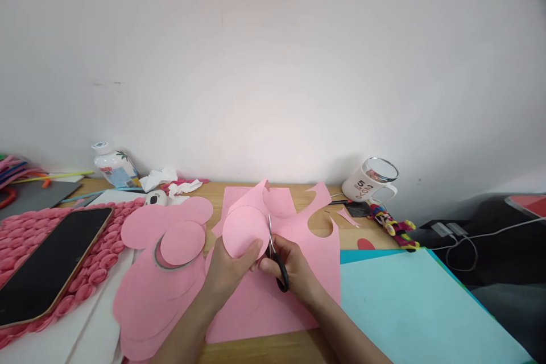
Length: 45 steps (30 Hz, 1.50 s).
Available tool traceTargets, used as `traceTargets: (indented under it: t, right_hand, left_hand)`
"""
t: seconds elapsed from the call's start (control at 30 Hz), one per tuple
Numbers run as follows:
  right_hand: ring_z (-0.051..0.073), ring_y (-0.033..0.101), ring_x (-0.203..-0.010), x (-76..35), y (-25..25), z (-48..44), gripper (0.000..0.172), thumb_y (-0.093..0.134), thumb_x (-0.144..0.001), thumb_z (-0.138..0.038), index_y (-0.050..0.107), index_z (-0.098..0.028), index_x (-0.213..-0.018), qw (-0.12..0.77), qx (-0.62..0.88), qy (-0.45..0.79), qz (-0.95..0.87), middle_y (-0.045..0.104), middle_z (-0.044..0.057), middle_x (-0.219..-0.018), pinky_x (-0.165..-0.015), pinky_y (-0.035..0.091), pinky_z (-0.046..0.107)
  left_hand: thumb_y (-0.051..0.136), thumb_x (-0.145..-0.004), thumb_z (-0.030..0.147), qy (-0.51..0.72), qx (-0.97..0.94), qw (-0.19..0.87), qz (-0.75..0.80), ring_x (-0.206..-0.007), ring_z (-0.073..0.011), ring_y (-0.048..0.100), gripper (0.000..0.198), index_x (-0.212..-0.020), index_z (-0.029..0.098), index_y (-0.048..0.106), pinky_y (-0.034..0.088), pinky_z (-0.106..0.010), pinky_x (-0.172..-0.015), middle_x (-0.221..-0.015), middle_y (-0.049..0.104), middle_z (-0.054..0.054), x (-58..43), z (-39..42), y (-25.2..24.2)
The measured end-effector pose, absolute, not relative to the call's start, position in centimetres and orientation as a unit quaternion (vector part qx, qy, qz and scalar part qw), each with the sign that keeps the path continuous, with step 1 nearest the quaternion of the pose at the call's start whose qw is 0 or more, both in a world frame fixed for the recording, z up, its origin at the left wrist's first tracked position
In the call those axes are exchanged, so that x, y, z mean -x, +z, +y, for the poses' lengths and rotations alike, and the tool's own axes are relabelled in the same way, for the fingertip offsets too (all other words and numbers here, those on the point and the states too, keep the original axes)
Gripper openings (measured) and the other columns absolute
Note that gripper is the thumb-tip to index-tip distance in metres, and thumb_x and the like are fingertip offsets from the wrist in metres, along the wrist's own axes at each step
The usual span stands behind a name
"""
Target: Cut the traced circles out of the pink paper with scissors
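Observation:
My left hand (232, 270) is closed on a piece of pink paper (245, 230), its thumb pressed on a round part with a curved outline. In my right hand (292, 267) is a pair of scissors (282, 273) with black handles. The narrow metal blades point up along the right edge of the round part. Under both hands lies a larger pink sheet (294, 307). A pink offcut (315, 205) with curved bites spreads to the right. Several cut pink circles (183, 243) are stacked left of my left hand, around a ring-shaped edge.
At left, a phone (55, 261) rests on a pink knitted mat (96, 276). A white bottle (115, 166) and crumpled tissues (160, 178) stand near the wall. To the right are a white mug (369, 179), a small colourful doll (394, 227) and light blue sheets (422, 301).

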State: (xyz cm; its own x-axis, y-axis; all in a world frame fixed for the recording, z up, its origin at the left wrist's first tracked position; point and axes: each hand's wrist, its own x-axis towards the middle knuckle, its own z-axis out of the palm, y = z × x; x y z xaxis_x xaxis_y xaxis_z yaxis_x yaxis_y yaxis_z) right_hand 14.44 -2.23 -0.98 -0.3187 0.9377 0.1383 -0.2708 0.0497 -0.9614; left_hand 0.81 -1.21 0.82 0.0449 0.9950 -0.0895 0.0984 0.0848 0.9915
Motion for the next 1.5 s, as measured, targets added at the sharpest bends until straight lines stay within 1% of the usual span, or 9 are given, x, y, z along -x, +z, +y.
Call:
traceTargets:
  t: [0.13, 0.33, 0.57, 0.7, 0.8, 0.87, 1.07, 1.3, 1.5]
  right_hand:
    - [0.018, 0.061, -0.069, -14.4, -0.9, -2.2, 0.032, 0.072, -0.069, -0.046, 0.057, -0.018, -0.075, 0.488, 0.310, 0.616, -0.535, 0.065, 0.001, -0.064, -0.062, 0.042, 0.027]
    - [0.018, 0.060, -0.068, -14.5, -0.7, -2.3, 0.034, 0.071, -0.069, -0.048, 0.057, -0.018, -0.074, 0.481, 0.310, 0.616, -0.542, 0.064, 0.001, -0.065, -0.061, 0.041, 0.027]
    - [0.015, 0.052, -0.063, -14.9, -1.0, -2.3, 0.041, 0.074, -0.063, -0.051, 0.054, -0.018, -0.077, 0.466, 0.322, 0.615, -0.548, 0.058, -0.001, -0.065, -0.060, 0.039, 0.026]
    - [0.014, 0.047, -0.063, -15.0, -0.9, -2.3, 0.047, 0.077, -0.058, -0.053, 0.051, -0.018, -0.075, 0.455, 0.340, 0.618, -0.544, 0.053, -0.002, -0.066, -0.057, 0.036, 0.025]
    - [0.013, 0.044, -0.062, -14.9, -1.0, -2.3, 0.047, 0.076, -0.058, -0.054, 0.051, -0.018, -0.075, 0.456, 0.338, 0.616, -0.547, 0.050, -0.002, -0.066, -0.056, 0.034, 0.024]
    - [0.013, 0.044, -0.063, -14.9, -1.0, -2.3, 0.046, 0.075, -0.060, -0.054, 0.052, -0.018, -0.075, 0.459, 0.332, 0.615, -0.549, 0.049, -0.003, -0.065, -0.056, 0.034, 0.024]
    - [0.013, 0.044, -0.063, -14.9, -0.7, -2.4, 0.046, 0.074, -0.061, -0.056, 0.055, -0.017, -0.077, 0.465, 0.332, 0.610, -0.548, 0.053, 0.000, -0.070, -0.057, 0.036, 0.024]
    - [0.015, 0.046, -0.063, -14.9, -0.8, -2.4, 0.049, 0.074, -0.058, -0.058, 0.052, -0.018, -0.074, 0.460, 0.358, 0.600, -0.548, 0.050, -0.002, -0.063, -0.056, 0.036, 0.025]
    - [0.015, 0.049, -0.065, -14.8, -0.6, -2.4, 0.047, 0.073, -0.060, -0.057, 0.053, -0.017, -0.076, 0.462, 0.345, 0.599, -0.555, 0.054, -0.001, -0.064, -0.058, 0.037, 0.025]
  left_hand:
    - [0.063, -0.066, 0.032, 0.442, -0.508, 0.510, 0.536, -0.041, -0.0104, 0.046, 0.023, -0.053, 0.014, 0.057, 0.039, -0.022, -0.041, -0.045, 0.054, 0.000, -0.9, -1.2, 0.9]
    - [0.061, -0.066, 0.032, 0.429, -0.515, 0.506, 0.543, -0.040, -0.0100, 0.045, 0.025, -0.049, 0.015, 0.053, 0.038, -0.022, -0.041, -0.042, 0.050, 0.001, -0.8, -1.2, 1.4]
    - [0.061, -0.068, 0.035, 0.418, -0.531, 0.504, 0.538, -0.044, -0.0124, 0.049, 0.027, -0.050, 0.015, 0.055, 0.041, -0.024, -0.045, -0.045, 0.054, -0.001, -0.5, -1.2, 1.2]
    - [0.061, -0.068, 0.036, 0.419, -0.532, 0.506, 0.534, -0.046, -0.0134, 0.050, 0.028, -0.050, 0.015, 0.055, 0.041, -0.025, -0.045, -0.045, 0.053, -0.001, -0.5, -1.2, 1.3]
    - [0.061, -0.067, 0.036, 0.423, -0.522, 0.510, 0.538, -0.044, -0.0134, 0.049, 0.028, -0.050, 0.015, 0.054, 0.041, -0.024, -0.044, -0.044, 0.052, 0.000, -0.6, -1.3, 1.6]
    - [0.062, -0.066, 0.035, 0.425, -0.518, 0.509, 0.540, -0.043, -0.0128, 0.049, 0.028, -0.048, 0.016, 0.053, 0.040, -0.024, -0.044, -0.044, 0.052, 0.000, -0.6, -1.3, 1.8]
    - [0.063, -0.064, 0.034, 0.421, -0.517, 0.510, 0.544, -0.042, -0.0123, 0.048, 0.026, -0.047, 0.016, 0.053, 0.040, -0.024, -0.044, -0.043, 0.053, 0.001, -0.6, -1.2, 2.0]
    - [0.063, -0.064, 0.034, 0.408, -0.531, 0.501, 0.548, -0.046, -0.0151, 0.053, 0.027, -0.045, 0.017, 0.055, 0.046, -0.026, -0.049, -0.043, 0.056, -0.001, -0.5, -1.1, 1.8]
    - [0.063, -0.066, 0.033, 0.415, -0.535, 0.497, 0.543, -0.047, -0.0155, 0.054, 0.027, -0.046, 0.017, 0.056, 0.047, -0.026, -0.049, -0.044, 0.056, -0.001, -0.4, -1.2, 1.6]
